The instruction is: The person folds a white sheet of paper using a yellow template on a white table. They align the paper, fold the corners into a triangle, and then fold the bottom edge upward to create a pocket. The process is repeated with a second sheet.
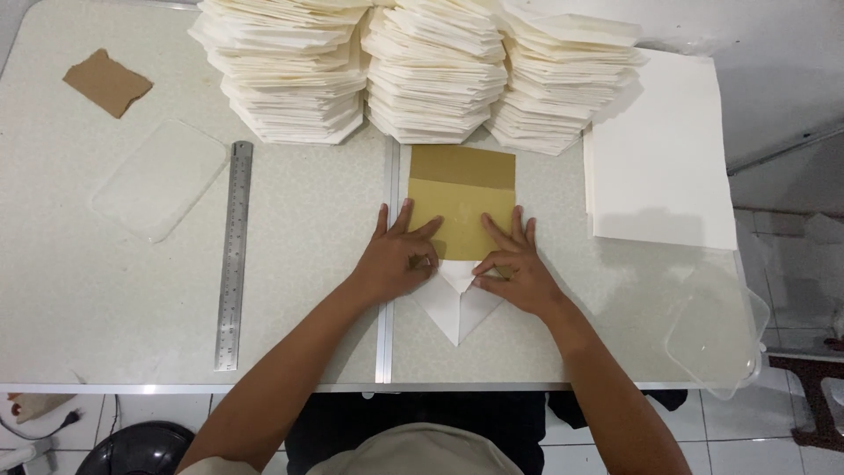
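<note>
A tabletop is seen from above. The left hand [400, 259] is laid flat, fingers spread, on a gold-coloured sheet of paper [462, 200], with fingertips pressed at the edge of a white folded flap [457, 303]. The right hand [517, 268] is also pressed down open, its thumb and forefinger brought together on the flap's top crease; nothing is lifted or gripped.

A clear plastic container [716, 330] is seen at the right table edge, and a clear plastic lid [158, 180] at the left; contents cannot be made out.

The paper lies at the table's centre, its white underside folded to a downward point. Three stacks of folded white paper [431, 70] are set behind it.
</note>
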